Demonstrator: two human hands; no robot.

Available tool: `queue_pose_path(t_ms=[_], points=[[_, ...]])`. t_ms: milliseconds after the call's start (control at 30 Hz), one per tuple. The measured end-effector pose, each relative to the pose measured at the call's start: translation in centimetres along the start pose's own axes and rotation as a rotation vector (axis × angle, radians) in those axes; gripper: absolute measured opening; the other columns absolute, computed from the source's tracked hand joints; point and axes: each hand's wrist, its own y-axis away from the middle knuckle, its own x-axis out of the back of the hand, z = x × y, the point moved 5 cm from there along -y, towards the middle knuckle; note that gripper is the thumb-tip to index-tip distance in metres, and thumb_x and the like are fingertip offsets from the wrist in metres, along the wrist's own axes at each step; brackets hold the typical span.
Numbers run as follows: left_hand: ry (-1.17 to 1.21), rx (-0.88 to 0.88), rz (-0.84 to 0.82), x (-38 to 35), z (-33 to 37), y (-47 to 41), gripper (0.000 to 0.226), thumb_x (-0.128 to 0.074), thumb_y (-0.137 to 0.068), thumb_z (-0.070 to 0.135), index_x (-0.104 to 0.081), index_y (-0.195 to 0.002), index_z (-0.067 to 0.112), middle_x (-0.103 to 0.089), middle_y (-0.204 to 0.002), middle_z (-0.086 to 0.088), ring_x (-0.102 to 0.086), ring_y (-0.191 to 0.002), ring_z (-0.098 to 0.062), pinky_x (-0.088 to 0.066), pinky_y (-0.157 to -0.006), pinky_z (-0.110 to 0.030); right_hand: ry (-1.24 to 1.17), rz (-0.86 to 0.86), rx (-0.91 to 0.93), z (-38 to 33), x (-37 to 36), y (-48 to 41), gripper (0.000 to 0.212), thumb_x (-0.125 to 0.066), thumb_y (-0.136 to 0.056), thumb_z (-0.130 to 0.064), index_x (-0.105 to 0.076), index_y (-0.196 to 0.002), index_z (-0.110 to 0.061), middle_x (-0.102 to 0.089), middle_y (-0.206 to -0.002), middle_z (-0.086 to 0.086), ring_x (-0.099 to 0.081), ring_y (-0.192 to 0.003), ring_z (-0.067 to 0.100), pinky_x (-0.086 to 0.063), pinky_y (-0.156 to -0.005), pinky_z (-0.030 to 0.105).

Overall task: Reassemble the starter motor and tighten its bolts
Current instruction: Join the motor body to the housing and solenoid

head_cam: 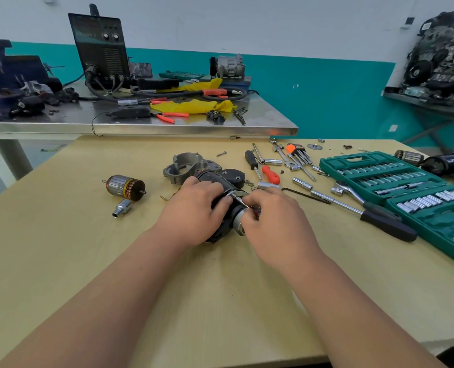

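left hand (194, 211) gripping starter motor (213, 179), right hand (276, 221) apparently pinching screwdriver (239, 201)

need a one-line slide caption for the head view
The left hand grips the black starter motor on the bench while the right hand pinches a thin metal tool against its end.

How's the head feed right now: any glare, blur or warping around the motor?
Head view: light is even, with faint shadows under the left hand and right hand; the motor is sharp, though the hands hide much of it; the pinched tool is too thin to make out; mild glare on the steel bench edge; wide-angle warping bends the table edges and stretches the forearms.
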Motion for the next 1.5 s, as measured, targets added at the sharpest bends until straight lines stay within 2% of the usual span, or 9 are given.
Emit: queue_pose_path(t_ms=[200,367,433,633,767,867,1067,1367,1500], points=[[0.016,-0.067,0.009,0.2,0.3,0.1,0.031,-0.052,-0.098,0.029,-0.044,-0.071,0.017,-0.038,-0.066,0.013,-0.036,-0.077,-0.019,-0.022,-0.066,-0.028,0.015,0.002,0.018,-0.1,-0.2,0.2,0.026,-0.051,-0.091,-0.02,-0.067,-0.111,-0.026,-0.055,-0.106,-0.004,-0.056,-0.09,0.021,-0.044,-0.071,0.03],[0.028,-0.092,0.0,0.1,0.8,0.0,0.027,-0.053,-0.098,0.023,-0.045,-0.073,0.014,-0.042,-0.07,0.005,-0.04,-0.076,-0.021,-0.036,-0.071,-0.036,0.049,-0.003,0.027,-0.1,-0.4,0.0,0.022,-0.049,-0.092,-0.02,-0.065,-0.106,-0.024,-0.051,-0.104,-0.005,-0.055,-0.088,0.022,-0.041,-0.067,0.03],[0.028,-0.077,0.015,0.0,0.9,0.0,0.026,-0.053,-0.098,0.021,-0.045,-0.074,0.014,-0.039,-0.07,0.007,-0.04,-0.076,-0.02,-0.03,-0.067,-0.033,0.038,0.004,0.025,-0.2,-0.6,-0.2,0.02,-0.05,-0.092,-0.019,-0.065,-0.104,-0.021,-0.054,-0.105,-0.002,-0.055,-0.087,0.022,-0.043,-0.069,0.03],[0.026,-0.076,0.025,0.2,0.9,0.0,0.027,-0.054,-0.098,0.018,-0.042,-0.073,0.014,-0.034,-0.068,0.014,-0.039,-0.077,-0.019,-0.019,-0.064,-0.025,-0.106,-0.07,-0.016,0.4,-0.2,-1.3,0.019,-0.053,-0.086,-0.014,-0.063,-0.086,-0.03,-0.063,-0.075,-0.009,-0.056,-0.064,0.012,-0.042,-0.055,0.025],[0.027,-0.068,0.021,0.1,0.8,-0.1,0.028,-0.053,-0.098,0.02,-0.041,-0.073,0.017,-0.034,-0.069,0.017,-0.038,-0.077,-0.018,-0.019,-0.063,-0.026,-0.098,-0.155,0.024,0.7,0.0,-2.0,0.018,-0.052,-0.089,-0.015,-0.061,-0.094,-0.03,-0.065,-0.093,-0.008,-0.058,-0.074,0.01,-0.044,-0.06,0.023],[0.029,-0.064,0.029,0.1,0.7,-0.1,0.027,-0.053,-0.098,0.02,-0.041,-0.073,0.017,-0.035,-0.069,0.016,-0.039,-0.077,-0.018,-0.02,-0.063,-0.026,-0.154,-0.258,-0.001,1.3,0.1,-2.6,0.019,-0.052,-0.092,-0.018,-0.062,-0.102,-0.03,-0.063,-0.09,-0.017,-0.056,-0.067,0.002,-0.038,-0.049,0.011],[0.03,-0.081,0.035,0.0,0.7,0.0,0.027,-0.054,-0.097,0.018,-0.041,-0.073,0.017,-0.035,-0.068,0.016,-0.038,-0.075,-0.018,-0.019,-0.062,-0.027,-0.127,-0.155,-0.017,1.3,-0.3,-2.6,0.013,-0.056,-0.091,-0.018,-0.062,-0.086,-0.029,-0.064,-0.076,-0.011,-0.061,-0.069,0.009,-0.049,-0.062,0.027],[0.025,-0.073,0.05,0.0,0.8,-0.2,0.028,-0.054,-0.097,0.017,-0.039,-0.072,0.017,-0.033,-0.069,0.017,-0.036,-0.075,-0.018,-0.017,-0.062,-0.025,-0.036,-0.098,0.0,0.8,-0.3,-2.6,0.011,-0.054,-0.092,-0.018,-0.062,-0.085,-0.022,-0.064,-0.08,-0.003,-0.059,-0.072,0.017,-0.05,-0.065,0.031],[0.025,-0.068,0.053,-0.1,0.8,-0.2,0.029,-0.054,-0.097,0.016,-0.038,-0.072,0.016,-0.032,-0.069,0.017,-0.036,-0.076,-0.018,-0.018,-0.063,-0.027,0.043,-0.072,0.002,0.5,-0.6,-2.2,0.009,-0.05,-0.092,-0.019,-0.056,-0.085,-0.021,-0.06,-0.073,-0.001,-0.057,-0.068,0.021,-0.045,-0.058,0.031]])
